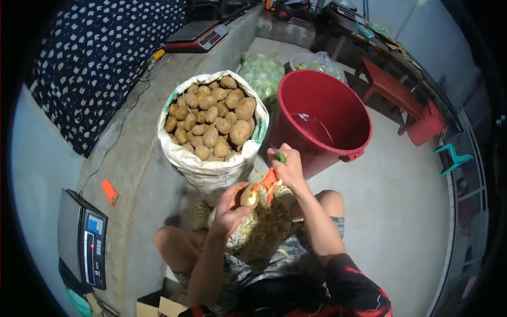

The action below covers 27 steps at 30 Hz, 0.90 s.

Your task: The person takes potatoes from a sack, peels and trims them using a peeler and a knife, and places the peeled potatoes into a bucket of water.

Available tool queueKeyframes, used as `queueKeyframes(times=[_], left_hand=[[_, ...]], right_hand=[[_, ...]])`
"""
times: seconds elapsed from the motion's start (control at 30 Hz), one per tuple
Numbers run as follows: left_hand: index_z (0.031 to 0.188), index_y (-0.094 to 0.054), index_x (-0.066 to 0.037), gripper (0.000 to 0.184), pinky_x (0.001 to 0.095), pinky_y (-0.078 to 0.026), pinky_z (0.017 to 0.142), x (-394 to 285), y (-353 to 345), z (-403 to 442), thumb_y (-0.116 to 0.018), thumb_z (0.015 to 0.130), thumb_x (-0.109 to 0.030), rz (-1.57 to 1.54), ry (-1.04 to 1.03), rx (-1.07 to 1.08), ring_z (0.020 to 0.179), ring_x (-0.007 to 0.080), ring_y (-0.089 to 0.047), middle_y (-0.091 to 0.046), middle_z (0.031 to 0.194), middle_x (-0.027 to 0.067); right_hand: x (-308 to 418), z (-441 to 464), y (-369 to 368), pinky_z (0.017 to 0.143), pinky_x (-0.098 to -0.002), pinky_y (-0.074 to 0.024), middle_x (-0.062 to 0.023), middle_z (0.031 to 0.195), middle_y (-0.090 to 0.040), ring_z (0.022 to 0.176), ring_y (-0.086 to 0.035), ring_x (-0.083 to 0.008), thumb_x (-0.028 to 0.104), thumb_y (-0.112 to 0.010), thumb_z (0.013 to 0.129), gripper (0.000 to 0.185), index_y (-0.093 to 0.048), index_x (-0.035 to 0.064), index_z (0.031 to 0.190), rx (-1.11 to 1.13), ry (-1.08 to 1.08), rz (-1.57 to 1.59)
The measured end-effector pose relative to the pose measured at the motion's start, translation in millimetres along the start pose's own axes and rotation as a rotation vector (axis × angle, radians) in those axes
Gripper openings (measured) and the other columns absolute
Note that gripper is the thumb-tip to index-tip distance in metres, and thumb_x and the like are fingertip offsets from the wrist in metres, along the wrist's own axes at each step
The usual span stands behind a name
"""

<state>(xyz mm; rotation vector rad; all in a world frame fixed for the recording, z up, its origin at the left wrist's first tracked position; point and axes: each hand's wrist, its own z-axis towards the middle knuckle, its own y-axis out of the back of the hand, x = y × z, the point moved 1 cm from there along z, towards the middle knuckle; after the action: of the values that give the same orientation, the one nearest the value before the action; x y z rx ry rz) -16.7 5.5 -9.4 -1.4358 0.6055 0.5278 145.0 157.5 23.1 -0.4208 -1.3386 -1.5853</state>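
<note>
**One potato (246, 201) meets an orange peeler (268, 181) at close quarters**

A seated person's left hand (228, 211) cups the partly bared potato above a mound of peelings (259, 232), while the right hand (288, 168) grips the peeler, its head close to the bright flesh. A slip of the blade on the curved, possibly damp surface could nick the left fingers; a loose hold could drop the potato into the scraps. The heap between the legs might spread underfoot and turn slick. The full white sack (208, 171) appears near enough for an elbow to jostle, and potatoes piled to its rim could roll off.

Beyond lies a pale, smooth floor (391, 201) bearing a large red tub (317, 161). A concrete ledge (140, 206) at left carries a digital scale (95, 248) and a second orange tool (110, 191); a red bench (393, 90) and green chair (455, 158) stand farther back.
</note>
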Motion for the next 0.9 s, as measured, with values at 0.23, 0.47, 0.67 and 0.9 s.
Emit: queueKeyframes(times=[0.23, 0.47, 0.67, 0.9], left_hand=[[0.134, -0.039, 0.007, 0.065, 0.0348, -0.04, 0.104, 2, -1, -4, -0.069, 0.076, 0.0, 0.012, -0.053, 0.139, 0.118, 0.0237, -0.053, -0.053, 0.129, 0.0152], [0.132, -0.041, 0.005, 0.062, 0.0315, -0.044, 0.097, 6, -3, -4, -0.067, 0.076, 0.008, 0.144, -0.071, -0.027, 0.113, 0.0179, -0.055, -0.055, 0.122, 0.0106], [0.134, -0.039, 0.004, 0.069, 0.0309, -0.042, 0.099, -5, -13, -7, -0.071, 0.073, 0.002, -0.169, 0.012, 0.146, 0.114, 0.0182, -0.053, -0.053, 0.123, 0.0109], [0.137, -0.037, 0.004, 0.071, 0.0325, -0.045, 0.098, 3, -6, -4, -0.069, 0.074, 0.009, 0.16, -0.049, 0.036, 0.113, 0.0194, -0.056, -0.054, 0.124, 0.0108]], right_hand=[[-20, 4, -5, 0.055, -0.0433, -0.034, -0.0163, 0.062, -0.047, 0.061, -0.048, -0.0324, 0.023, -0.063, 0.082, 0.03, -0.062, 0.0002, 0.063, -0.114, -0.007, -0.101], [21, -6, 3, 0.056, -0.0424, -0.0352, -0.0154, 0.061, -0.048, 0.06, -0.048, -0.0312, 0.018, -0.063, 0.075, 0.018, -0.065, 0.0021, 0.066, -0.077, 0.218, -0.161], [-25, 4, -7, 0.059, -0.0487, -0.0374, -0.0198, 0.066, -0.048, 0.062, -0.052, -0.0377, 0.017, -0.062, 0.074, 0.02, -0.061, -0.0003, 0.065, -0.073, -0.158, -0.058], [21, -6, 4, 0.054, -0.0425, -0.0312, -0.0158, 0.062, -0.044, 0.055, -0.041, -0.0285, 0.019, -0.062, 0.084, 0.03, -0.056, -0.0011, 0.063, -0.092, 0.241, -0.168]])
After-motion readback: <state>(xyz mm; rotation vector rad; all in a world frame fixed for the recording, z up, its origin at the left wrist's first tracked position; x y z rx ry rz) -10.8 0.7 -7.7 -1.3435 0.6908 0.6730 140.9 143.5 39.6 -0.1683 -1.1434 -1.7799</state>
